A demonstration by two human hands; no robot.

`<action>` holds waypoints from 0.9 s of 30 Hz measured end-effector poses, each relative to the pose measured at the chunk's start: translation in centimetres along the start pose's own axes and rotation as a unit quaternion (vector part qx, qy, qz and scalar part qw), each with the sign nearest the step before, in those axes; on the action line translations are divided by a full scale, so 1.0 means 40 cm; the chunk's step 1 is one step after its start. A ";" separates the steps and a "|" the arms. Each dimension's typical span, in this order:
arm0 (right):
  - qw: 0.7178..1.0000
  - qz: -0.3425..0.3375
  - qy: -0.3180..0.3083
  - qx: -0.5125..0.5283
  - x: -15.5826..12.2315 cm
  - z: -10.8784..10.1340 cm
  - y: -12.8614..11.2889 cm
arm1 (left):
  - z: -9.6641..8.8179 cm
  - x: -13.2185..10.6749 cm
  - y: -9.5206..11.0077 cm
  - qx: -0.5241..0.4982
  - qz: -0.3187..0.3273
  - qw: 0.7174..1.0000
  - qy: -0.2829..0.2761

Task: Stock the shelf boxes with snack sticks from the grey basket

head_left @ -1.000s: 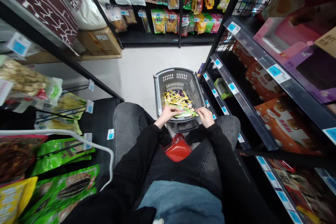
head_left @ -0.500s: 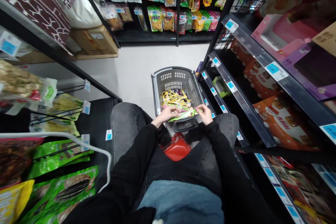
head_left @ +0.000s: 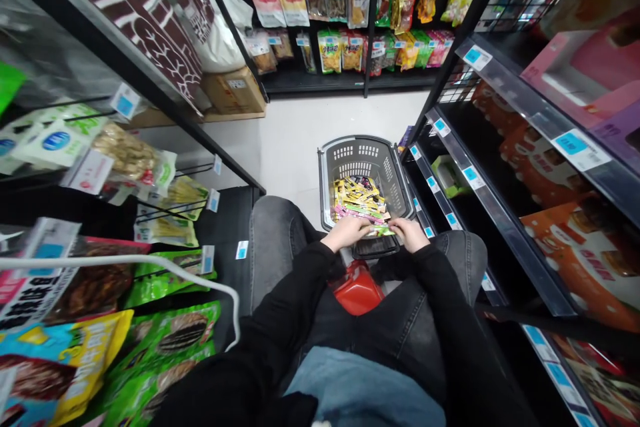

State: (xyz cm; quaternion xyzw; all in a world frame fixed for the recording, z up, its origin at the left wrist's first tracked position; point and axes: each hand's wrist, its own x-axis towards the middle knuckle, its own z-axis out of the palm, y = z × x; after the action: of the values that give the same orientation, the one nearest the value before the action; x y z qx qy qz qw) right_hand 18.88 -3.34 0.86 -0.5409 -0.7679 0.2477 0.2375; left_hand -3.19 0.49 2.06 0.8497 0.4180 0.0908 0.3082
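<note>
Between my knees on the floor stands a grey shopping basket [head_left: 350, 157] with perforated walls. Many small yellow, pink and dark snack packets [head_left: 361, 195] lie in it. Over its near rim, my left hand [head_left: 349, 232] and my right hand [head_left: 410, 233] each pinch an end of a green snack packet [head_left: 382, 231], held roughly level. The fingers partly cover the packet. Below the basket's near edge and handle, a red plastic object [head_left: 358, 290] sits between my legs; what it is I cannot tell.
Shelves with price tags [head_left: 473, 177] rise close on my right, holding orange boxes [head_left: 590, 247]. Hanging snack bags [head_left: 175, 333] and a white cable or rod [head_left: 200, 273] are at my left. A cardboard box [head_left: 235, 97] and a rack of bagged snacks [head_left: 330, 50] stand ahead.
The whole view has shifted, so everything sits farther right and a little lower. Both hands stay on the green packet, which now looks narrower and is covered more by the fingers.
</note>
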 end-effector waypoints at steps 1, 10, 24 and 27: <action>0.999 0.000 -0.020 -0.035 0.000 0.002 -0.001 | -0.002 -0.001 -0.002 0.012 -0.006 1.000 -0.002; 0.963 0.001 -0.151 -0.222 0.020 0.021 -0.056 | -0.016 0.000 -0.041 -0.154 -0.052 0.977 -0.136; 0.806 0.314 -0.097 0.492 0.001 0.053 -0.027 | -0.031 -0.008 -0.047 -0.249 -0.018 0.958 -0.140; 0.753 0.260 -0.066 0.601 0.002 0.028 -0.049 | -0.023 -0.003 -0.038 -0.167 -0.002 0.984 -0.056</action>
State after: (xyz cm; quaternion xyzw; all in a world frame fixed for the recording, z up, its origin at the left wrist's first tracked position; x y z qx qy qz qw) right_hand 16.77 -3.96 1.27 -0.4479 -0.3042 0.7455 0.3887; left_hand -4.66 1.52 1.89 0.7892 0.3810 0.1105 0.4688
